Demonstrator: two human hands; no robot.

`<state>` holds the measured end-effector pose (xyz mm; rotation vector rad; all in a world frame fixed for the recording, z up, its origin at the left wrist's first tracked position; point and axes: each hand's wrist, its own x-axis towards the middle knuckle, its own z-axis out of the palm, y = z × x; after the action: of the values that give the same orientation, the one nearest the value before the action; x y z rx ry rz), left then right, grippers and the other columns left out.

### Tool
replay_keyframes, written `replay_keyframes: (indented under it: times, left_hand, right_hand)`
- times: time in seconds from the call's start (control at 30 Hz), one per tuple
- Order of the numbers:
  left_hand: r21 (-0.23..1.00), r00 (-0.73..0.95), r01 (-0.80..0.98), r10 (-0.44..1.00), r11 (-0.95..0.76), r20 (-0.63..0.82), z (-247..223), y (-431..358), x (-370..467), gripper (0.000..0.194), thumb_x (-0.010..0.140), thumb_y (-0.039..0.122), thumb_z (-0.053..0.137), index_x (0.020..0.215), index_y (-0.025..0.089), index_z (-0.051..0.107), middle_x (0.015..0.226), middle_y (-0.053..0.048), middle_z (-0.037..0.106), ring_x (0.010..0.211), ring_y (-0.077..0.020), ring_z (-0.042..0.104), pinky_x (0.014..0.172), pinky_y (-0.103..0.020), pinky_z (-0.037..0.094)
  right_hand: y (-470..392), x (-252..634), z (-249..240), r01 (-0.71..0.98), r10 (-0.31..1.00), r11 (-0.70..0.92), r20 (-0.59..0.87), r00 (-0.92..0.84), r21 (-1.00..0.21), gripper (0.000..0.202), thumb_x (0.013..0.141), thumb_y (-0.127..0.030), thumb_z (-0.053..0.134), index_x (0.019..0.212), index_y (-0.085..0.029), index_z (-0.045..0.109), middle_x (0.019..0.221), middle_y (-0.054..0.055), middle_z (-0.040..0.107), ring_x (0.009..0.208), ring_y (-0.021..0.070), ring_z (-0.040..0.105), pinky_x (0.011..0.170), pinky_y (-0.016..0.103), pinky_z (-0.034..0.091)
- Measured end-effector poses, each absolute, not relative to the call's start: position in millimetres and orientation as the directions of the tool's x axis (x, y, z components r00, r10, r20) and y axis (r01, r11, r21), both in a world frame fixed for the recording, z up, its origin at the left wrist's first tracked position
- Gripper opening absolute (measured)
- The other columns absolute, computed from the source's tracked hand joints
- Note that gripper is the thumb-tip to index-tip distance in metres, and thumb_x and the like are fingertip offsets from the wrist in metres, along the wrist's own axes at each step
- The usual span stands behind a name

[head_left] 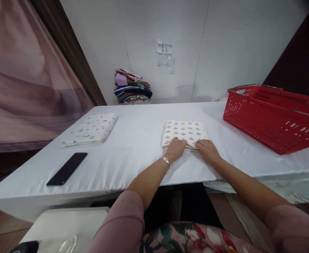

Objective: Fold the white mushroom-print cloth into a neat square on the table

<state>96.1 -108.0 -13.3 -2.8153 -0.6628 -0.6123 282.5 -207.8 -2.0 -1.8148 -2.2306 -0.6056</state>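
A cream folded cloth [185,130] printed with rows of small grey shapes and a few coloured ones lies in front of me on the white table. My left hand [176,149] grips its near edge left of the middle, fingers curled over the fabric. At the near right corner, my right hand [207,150] has its fingers closed over the same edge. The near edge looks slightly lifted between the two hands, showing layers. Both thumbs are mostly hidden from above.
Another folded cloth [92,129] and a black phone [67,169] lie on the left of the table [133,158]. A red basket [273,117] stands on the right. Stacked fabrics [132,87] rise at the back, by a wall with paper notes [165,56].
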Motion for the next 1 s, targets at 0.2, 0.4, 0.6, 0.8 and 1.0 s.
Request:
replay_keyframes:
  times: [0.2, 0.4, 0.6, 0.8, 1.0]
  left_hand:
    - [-0.009, 0.814, 0.473, 0.433, -0.881, 0.386, -3, -108, 98, 0.036, 0.085, 0.006, 0.041, 0.119, 0.014, 0.047, 0.077, -0.004, 0.067, 0.075, -0.0171, 0.062, 0.091, -0.035, 0.037]
    - [0.164, 0.717, 0.562, 0.576, -0.811, 0.393, 3, -106, 87, 0.042, 0.086, 0.013, 0.045, 0.128, 0.016, 0.042, 0.102, -0.008, 0.067, 0.096, -0.0189, 0.060, 0.091, -0.034, 0.037]
    - [0.454, 0.322, 0.681, 0.792, -0.574, 0.518, -11, -105, 43, 0.037, 0.080, 0.017, 0.058, 0.117, 0.020, 0.051, 0.127, -0.009, 0.055, 0.117, -0.0224, 0.048, 0.095, -0.037, 0.038]
    - [0.615, 0.139, 0.701, 0.914, -0.362, 0.380, -13, -115, 27, 0.004, 0.081, 0.023, 0.059, 0.082, 0.019, 0.059, 0.091, -0.003, 0.063, 0.088, -0.0166, 0.058, 0.079, -0.030, 0.045]
    - [0.479, 0.322, 0.758, 0.892, -0.443, 0.317, -13, -132, 29, 0.014, 0.085, 0.020, 0.051, 0.087, 0.022, 0.064, 0.089, 0.001, 0.067, 0.083, -0.0138, 0.060, 0.076, -0.027, 0.044]
  right_hand:
    - [-202, 252, 8, 0.979, 0.911, 0.108, 0.377, -0.166, 0.170, 0.033, 0.088, -0.012, 0.039, 0.116, -0.016, 0.056, 0.105, 0.012, 0.062, 0.096, 0.0252, 0.050, 0.082, 0.037, 0.028]
    - [-174, 231, 18, 0.994, 0.974, 0.078, 0.204, -0.093, 0.082, 0.035, 0.086, -0.014, 0.042, 0.119, -0.015, 0.055, 0.101, 0.012, 0.065, 0.092, 0.0243, 0.055, 0.075, 0.033, 0.036]
    - [-162, 249, 29, 0.988, 0.988, 0.013, 0.152, 0.011, -0.153, 0.039, 0.087, -0.029, 0.045, 0.123, -0.024, 0.056, 0.117, 0.004, 0.065, 0.101, 0.0232, 0.059, 0.081, 0.031, 0.042]
    - [-154, 255, 31, 0.983, 0.988, -0.043, 0.141, 0.069, -0.180, 0.040, 0.081, -0.035, 0.051, 0.118, -0.026, 0.061, 0.103, 0.003, 0.070, 0.092, 0.0248, 0.062, 0.075, 0.031, 0.045]
    - [-152, 255, 29, 0.981, 0.984, -0.078, 0.143, 0.104, -0.178, 0.041, 0.079, -0.036, 0.052, 0.117, -0.027, 0.063, 0.098, 0.003, 0.071, 0.088, 0.0245, 0.063, 0.071, 0.031, 0.046]
